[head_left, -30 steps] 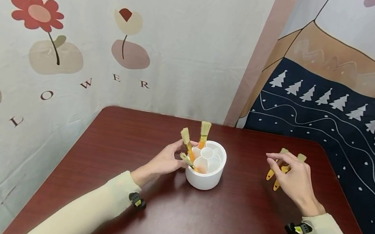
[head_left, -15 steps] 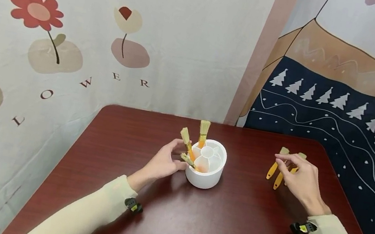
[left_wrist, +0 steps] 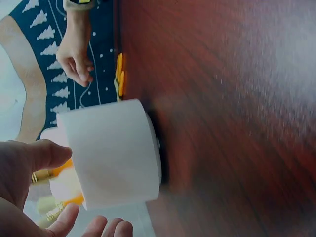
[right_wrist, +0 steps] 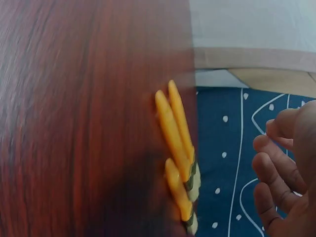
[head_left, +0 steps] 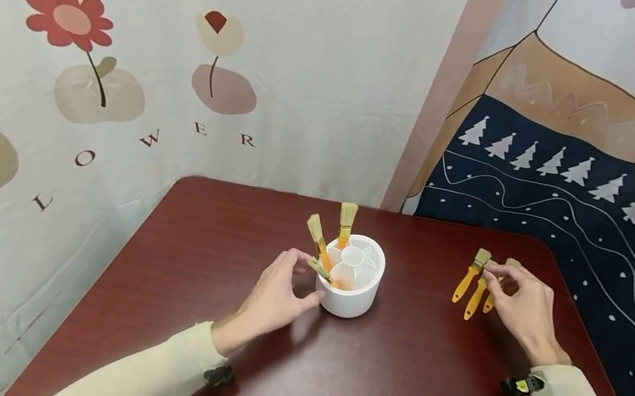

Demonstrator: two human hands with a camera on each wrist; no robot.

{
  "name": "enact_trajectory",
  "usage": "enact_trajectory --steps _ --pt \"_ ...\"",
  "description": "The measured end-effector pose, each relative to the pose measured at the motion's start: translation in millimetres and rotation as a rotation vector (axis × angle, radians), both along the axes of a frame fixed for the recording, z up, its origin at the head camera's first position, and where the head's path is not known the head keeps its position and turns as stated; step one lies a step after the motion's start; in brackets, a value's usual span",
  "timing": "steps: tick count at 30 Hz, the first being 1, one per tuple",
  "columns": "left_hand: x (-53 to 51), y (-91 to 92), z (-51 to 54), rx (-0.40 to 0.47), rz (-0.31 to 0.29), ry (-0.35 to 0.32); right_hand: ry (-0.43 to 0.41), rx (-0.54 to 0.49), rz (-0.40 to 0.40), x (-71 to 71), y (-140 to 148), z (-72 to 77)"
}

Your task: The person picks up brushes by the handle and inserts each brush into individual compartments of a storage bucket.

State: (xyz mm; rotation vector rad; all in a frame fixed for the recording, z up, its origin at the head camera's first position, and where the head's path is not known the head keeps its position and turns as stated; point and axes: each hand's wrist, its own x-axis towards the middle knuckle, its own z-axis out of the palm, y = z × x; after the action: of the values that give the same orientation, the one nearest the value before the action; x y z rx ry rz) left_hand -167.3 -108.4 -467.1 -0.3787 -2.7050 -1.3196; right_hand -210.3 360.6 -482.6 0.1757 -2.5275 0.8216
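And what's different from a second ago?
The right hand moved to the right above the yellow table brushes, so more of them shows; it picked up nothing. The left hand drew back a little toward the person, its thumb and fingers spreading wider beside the white pot. The pot, its three brushes and the table brushes stayed put.

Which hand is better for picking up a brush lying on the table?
Probably the right hand: it hovers close above the three loose brushes and holds nothing. The left hand is farther away, beside the white pot.
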Motion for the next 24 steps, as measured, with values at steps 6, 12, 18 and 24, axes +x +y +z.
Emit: enact_trajectory --steps 6,12,18,24 --pt "8.6 6.0 1.8 -0.042 0.012 0.005 -0.058 0.024 -0.020 -0.5 10.3 -4.4" --pt "13.3 10.0 2.9 -0.100 0.018 -0.002 -0.151 0.071 -0.040 -2.5 20.1 -9.2" --pt "15.5 13.5 3.9 -0.130 0.023 -0.005 -0.229 0.090 -0.049 -5.3 27.6 -14.3" --pt "15.8 14.5 3.3 -0.124 0.016 0.004 -0.209 0.095 -0.022 -9.4 23.1 -19.2"
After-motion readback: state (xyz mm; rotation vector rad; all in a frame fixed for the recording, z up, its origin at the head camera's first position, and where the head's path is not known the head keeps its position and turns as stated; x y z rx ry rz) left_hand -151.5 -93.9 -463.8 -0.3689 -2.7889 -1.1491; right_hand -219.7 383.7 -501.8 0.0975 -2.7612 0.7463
